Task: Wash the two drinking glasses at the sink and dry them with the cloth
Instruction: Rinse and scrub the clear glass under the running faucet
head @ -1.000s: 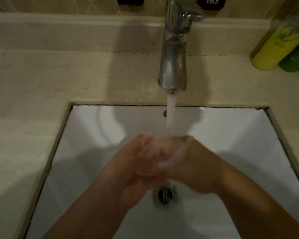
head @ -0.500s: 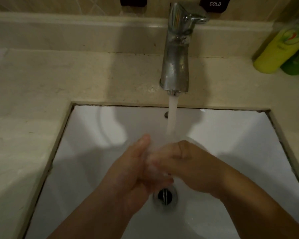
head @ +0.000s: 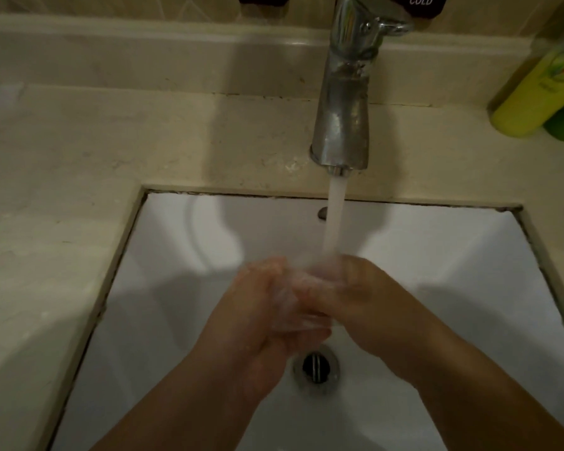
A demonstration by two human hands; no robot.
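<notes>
Both hands are over the white sink (head: 183, 255) under the tap's (head: 342, 102) stream: left hand (head: 267, 317) and right hand (head: 368, 297) clasped, fingers blurred, so I can't tell what they hold. No glass visible. Wet glass gets slippery and fragile; I'd wrap the body. Bottles at 2 o'clock.

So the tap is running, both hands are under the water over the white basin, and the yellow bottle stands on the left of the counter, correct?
Not quite. In the head view the yellow plastic bottle stands on the right of the beige counter, not the left. The rest holds: the chrome tap runs, and the left hand and right hand are under the water.
</notes>
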